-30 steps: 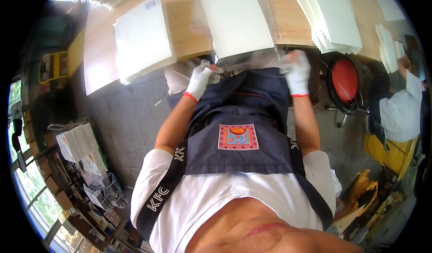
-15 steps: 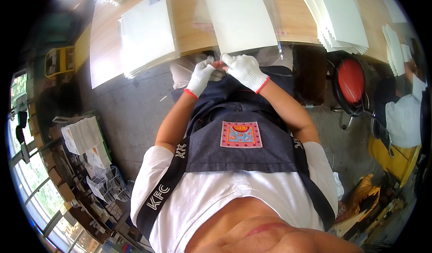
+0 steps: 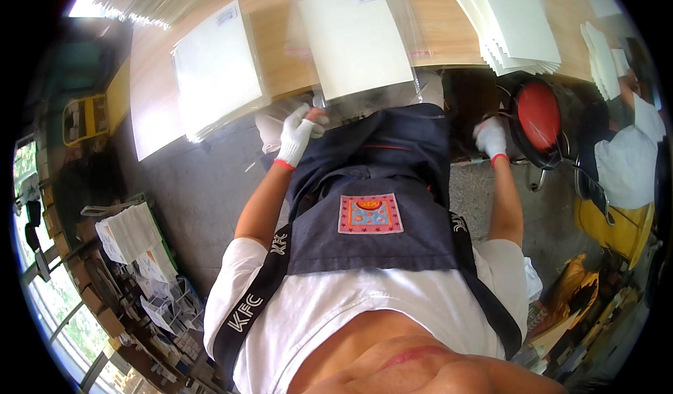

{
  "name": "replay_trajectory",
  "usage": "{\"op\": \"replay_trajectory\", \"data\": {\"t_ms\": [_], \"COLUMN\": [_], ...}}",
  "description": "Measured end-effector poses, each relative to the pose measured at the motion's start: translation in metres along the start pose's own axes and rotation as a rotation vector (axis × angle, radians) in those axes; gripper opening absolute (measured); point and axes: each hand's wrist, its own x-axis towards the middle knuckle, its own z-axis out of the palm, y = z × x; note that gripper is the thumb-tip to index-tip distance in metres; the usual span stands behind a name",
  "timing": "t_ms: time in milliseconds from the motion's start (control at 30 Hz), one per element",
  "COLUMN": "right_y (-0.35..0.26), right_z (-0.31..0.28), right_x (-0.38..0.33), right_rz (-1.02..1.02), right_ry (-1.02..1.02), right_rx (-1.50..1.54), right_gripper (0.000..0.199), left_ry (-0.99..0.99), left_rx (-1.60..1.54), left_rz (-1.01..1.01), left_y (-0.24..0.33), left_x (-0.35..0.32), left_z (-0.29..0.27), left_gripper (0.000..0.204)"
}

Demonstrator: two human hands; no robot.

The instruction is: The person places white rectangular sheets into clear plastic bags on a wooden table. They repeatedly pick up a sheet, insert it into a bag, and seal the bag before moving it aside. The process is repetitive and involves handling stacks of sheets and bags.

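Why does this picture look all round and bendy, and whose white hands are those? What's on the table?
The picture comes from a small camera worn on a person's head, looking down. Its lens sees very wide, so straight lines bend near the edges. No robot here: you see the person's own body, with a white shirt and a dark blue apron.

Both hands wear white gloves with red cuffs. The left hand pinches the near edge of a clear plastic sleeve that holds a cream-white sheet, which hangs over the wooden table. The right hand is down off the table, beside a red round stool; it looks blurry, so I cannot tell if it holds anything.

More sheets lie on the table: a pile on the left and a fanned stack on the right. Another person sits far right.
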Motion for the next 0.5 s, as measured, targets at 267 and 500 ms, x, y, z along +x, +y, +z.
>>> {"op": "replay_trajectory", "data": {"t_ms": [267, 500], "right_y": [-0.103, -0.142], "right_z": [-0.152, -0.158], "right_x": [-0.045, -0.013], "right_rz": [-0.556, -0.884], "right_ry": [1.086, 1.203], "right_rx": [0.428, 0.572], "right_gripper": [0.035, 0.017], "left_ry": [0.194, 0.17], "left_rx": [0.957, 0.827], "left_rz": [1.128, 1.184], "left_y": [0.031, 0.027], "left_x": [0.024, 0.025], "left_z": [0.011, 0.006], "left_gripper": [0.041, 0.022]}}
